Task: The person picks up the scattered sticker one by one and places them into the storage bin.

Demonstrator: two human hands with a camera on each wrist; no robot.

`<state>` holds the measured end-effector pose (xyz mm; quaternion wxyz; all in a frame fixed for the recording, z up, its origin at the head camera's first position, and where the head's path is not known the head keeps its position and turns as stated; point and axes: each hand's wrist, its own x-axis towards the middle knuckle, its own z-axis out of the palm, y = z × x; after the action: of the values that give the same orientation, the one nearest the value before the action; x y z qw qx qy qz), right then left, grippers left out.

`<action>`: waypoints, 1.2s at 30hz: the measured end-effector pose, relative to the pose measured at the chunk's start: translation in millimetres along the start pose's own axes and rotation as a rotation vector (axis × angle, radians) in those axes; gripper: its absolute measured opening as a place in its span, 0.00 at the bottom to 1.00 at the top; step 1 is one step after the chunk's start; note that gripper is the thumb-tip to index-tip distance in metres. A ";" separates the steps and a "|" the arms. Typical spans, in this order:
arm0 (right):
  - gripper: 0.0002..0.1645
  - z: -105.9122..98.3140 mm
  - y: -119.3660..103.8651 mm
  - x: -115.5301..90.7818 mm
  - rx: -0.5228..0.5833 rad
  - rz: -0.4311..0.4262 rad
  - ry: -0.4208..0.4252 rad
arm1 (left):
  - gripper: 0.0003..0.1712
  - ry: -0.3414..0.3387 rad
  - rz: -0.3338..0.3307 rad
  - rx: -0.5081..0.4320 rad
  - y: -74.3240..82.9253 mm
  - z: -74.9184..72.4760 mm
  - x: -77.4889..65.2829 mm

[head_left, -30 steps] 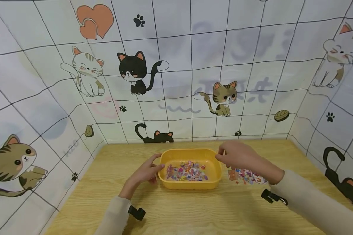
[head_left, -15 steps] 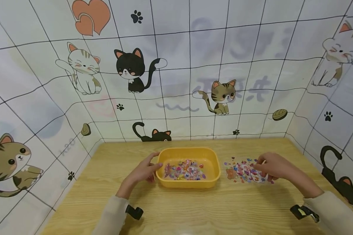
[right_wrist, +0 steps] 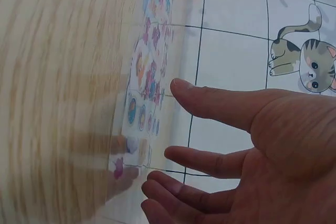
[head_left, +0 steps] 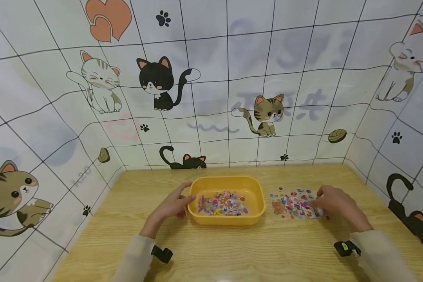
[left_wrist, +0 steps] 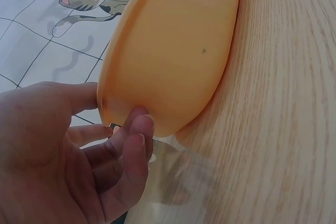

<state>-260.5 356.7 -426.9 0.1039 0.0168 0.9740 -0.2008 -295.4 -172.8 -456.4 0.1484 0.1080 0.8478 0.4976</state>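
The loose stickers point(head_left: 296, 203) lie scattered to the right of the yellow tray point(head_left: 225, 220), on the bench point(head_left: 211, 250). My right hand point(head_left: 338, 205) is at their side farther from the tray, thumb and fingers spread, nothing visible between them. My left hand point(head_left: 170, 204) grips the tray's left rim. Such thin pieces probably lift best pinched by an edge, with the tray held steady.

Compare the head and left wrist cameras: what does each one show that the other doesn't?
Only the head view: the right hand, the colorful pieces on the table and the pieces inside the yellow tray.
Only the left wrist view: a dark speck on the tray's outer wall.
Both: the yellow tray, left hand, wooden table and cat-patterned wall.
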 end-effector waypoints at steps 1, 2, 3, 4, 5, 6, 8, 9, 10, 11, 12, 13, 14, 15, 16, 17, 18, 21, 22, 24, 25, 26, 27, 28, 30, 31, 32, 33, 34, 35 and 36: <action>0.43 0.6 1.3 1.3 0.009 0.008 0.005 | 0.37 0.000 0.000 0.000 0.1 0.1 0.2; 0.44 1.1 2.7 2.2 0.023 0.015 0.008 | 0.37 -0.001 0.000 -0.001 0.4 0.2 0.5; 0.46 1.2 4.3 2.9 0.032 0.015 0.011 | 0.38 -0.003 -0.001 -0.003 0.6 0.4 0.8; 0.47 1.2 6.0 3.3 0.043 0.016 0.011 | 0.38 -0.006 -0.001 -0.003 0.7 0.6 1.2; 0.47 0.9 7.6 3.6 0.052 0.017 0.012 | 0.38 -0.008 0.000 -0.003 0.8 0.9 1.6; 0.48 0.7 9.3 3.9 0.063 0.018 0.009 | 0.38 -0.009 0.000 -0.003 0.8 1.2 1.8; 0.48 0.7 12.4 4.6 0.074 0.023 -0.001 | 0.39 -0.009 0.001 -0.003 0.2 1.5 2.6; 0.49 0.3 13.3 4.8 0.075 0.024 -0.003 | 0.39 -0.008 0.000 -0.002 -0.2 1.6 2.9; 0.49 0.4 14.3 5.3 0.080 0.028 -0.007 | 0.38 -0.006 0.000 -0.002 -0.5 1.7 3.2; 0.49 0.3 15.1 5.9 0.083 0.032 -0.008 | 0.38 -0.005 0.000 -0.002 -0.7 1.6 3.2; 0.48 0.6 15.7 6.5 0.086 0.035 -0.011 | 0.38 -0.003 -0.002 -0.002 -0.8 1.4 3.1; 0.47 0.5 15.8 7.0 0.085 0.039 -0.009 | 0.38 -0.002 -0.003 -0.002 -0.8 1.2 3.2; 0.47 0.3 15.8 7.5 0.084 0.040 -0.006 | 0.38 -0.002 -0.005 -0.001 -0.4 1.0 3.2; 0.46 0.2 16.0 8.1 0.079 0.042 -0.002 | 0.38 -0.002 -0.004 -0.003 0.3 0.9 3.2; 0.46 0.5 16.4 8.7 0.073 0.044 0.001 | 0.38 -0.002 -0.002 -0.003 0.9 0.6 3.3; 0.45 0.5 16.4 9.3 0.067 0.043 0.004 | 0.38 -0.001 -0.001 -0.004 1.4 0.4 3.3; 0.45 0.6 16.2 9.7 0.061 0.045 0.009 | 0.38 0.000 0.002 -0.004 2.0 0.1 3.4; 0.46 1.4 16.1 10.8 0.047 0.052 0.016 | 0.38 0.003 0.009 -0.001 2.4 -0.8 3.7; 0.47 1.7 16.0 11.0 0.045 0.054 0.017 | 0.38 0.003 0.011 0.000 2.3 -1.1 3.6; 0.48 2.4 15.8 11.4 0.040 0.061 0.022 | 0.38 0.004 0.014 0.002 1.9 -1.7 3.3; 0.48 2.9 15.8 11.5 0.042 0.059 0.023 | 0.38 0.003 0.014 0.004 1.8 -1.9 3.2; 0.49 3.4 15.9 11.5 0.045 0.055 0.022 | 0.38 0.003 0.015 0.004 1.8 -2.1 3.1; 0.49 3.6 15.9 11.5 0.045 0.052 0.024 | 0.38 0.002 0.017 0.006 1.8 -2.2 3.0; 0.49 3.7 16.3 11.4 0.046 0.046 0.027 | 0.38 0.002 0.017 0.006 1.9 -2.2 2.9; 0.49 4.2 17.4 11.3 0.060 0.033 0.029 | 0.38 0.001 0.019 0.008 2.1 -2.3 2.7; 0.49 4.5 18.1 11.1 0.066 0.027 0.029 | 0.38 0.002 0.019 0.009 2.2 -2.3 2.6; 0.48 4.8 19.2 11.1 0.068 0.020 0.032 | 0.37 0.002 0.021 0.010 2.3 -2.2 2.5; 0.48 5.1 20.1 11.1 0.069 0.019 0.038 | 0.37 0.002 0.023 0.011 2.3 -2.2 2.5; 0.47 5.3 21.0 11.1 0.072 0.020 0.042 | 0.37 0.003 0.024 0.011 2.2 -2.2 2.4; 0.46 5.4 21.7 11.3 0.076 0.020 0.045 | 0.37 0.004 0.025 0.012 2.1 -2.2 2.4; 0.45 5.5 22.3 11.3 0.077 0.019 0.049 | 0.37 0.003 0.025 0.012 1.9 -2.1 2.5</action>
<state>-268.8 375.0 -442.9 0.0812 0.0349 0.9675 -0.2368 -298.4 -172.8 -454.1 0.1400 0.1186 0.8495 0.4946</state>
